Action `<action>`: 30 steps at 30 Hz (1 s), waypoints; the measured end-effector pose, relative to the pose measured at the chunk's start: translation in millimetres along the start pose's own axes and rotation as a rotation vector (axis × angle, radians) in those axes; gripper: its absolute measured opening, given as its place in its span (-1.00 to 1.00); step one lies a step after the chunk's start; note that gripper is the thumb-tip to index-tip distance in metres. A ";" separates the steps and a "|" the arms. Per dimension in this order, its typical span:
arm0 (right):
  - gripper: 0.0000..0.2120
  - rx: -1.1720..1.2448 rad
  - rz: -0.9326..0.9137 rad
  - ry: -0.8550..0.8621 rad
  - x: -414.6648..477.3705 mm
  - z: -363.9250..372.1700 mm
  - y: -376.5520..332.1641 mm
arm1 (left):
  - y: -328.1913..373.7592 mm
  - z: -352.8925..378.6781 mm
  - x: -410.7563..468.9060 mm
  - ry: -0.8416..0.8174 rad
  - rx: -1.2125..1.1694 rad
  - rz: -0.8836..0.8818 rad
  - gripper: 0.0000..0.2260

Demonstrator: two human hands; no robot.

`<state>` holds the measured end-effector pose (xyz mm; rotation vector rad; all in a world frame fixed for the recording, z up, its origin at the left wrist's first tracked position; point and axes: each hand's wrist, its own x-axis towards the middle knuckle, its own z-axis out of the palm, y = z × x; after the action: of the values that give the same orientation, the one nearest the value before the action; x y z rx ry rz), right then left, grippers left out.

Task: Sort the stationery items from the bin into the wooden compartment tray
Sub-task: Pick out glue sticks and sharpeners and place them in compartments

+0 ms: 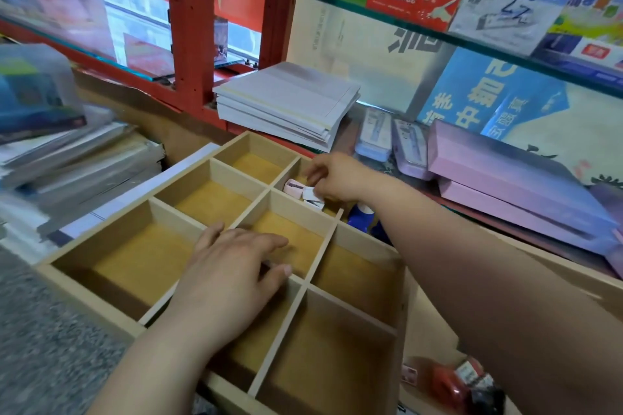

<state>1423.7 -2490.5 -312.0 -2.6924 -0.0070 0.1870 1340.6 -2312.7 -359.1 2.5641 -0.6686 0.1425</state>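
A wooden compartment tray point(101, 293) with several square cells lies in front of me. In its far right cell lie a pink eraser point(292, 186) and small white erasers point(313, 203). My right hand point(337, 175) reaches into that cell, fingers curled over the white eraser point(308, 193); whether it grips it I cannot tell. My left hand point(232, 269) rests flat, fingers spread, on the tray's middle dividers and holds nothing. A cardboard bin point(428, 323) to the right holds a red item point(448, 381) and blue items point(360, 216), partly hidden by my right arm.
A stack of white notebooks point(286, 101) lies behind the tray. Pink boxes point(512, 189) and pencil cases point(374, 135) sit at the right. Piles of books point(77, 158) stand at the left. A glass shelf point(404, 23) with boxes hangs overhead.
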 end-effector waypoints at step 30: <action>-0.67 -0.060 0.195 -0.207 -183.0 39.6 194.2 | 140.9 80.9 -60.2 -0.213 0.084 0.520 -0.71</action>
<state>1232.4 -2655.4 -406.6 -2.7185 0.1903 0.5321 1218.1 -2432.9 -382.8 2.4444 -1.4290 0.0670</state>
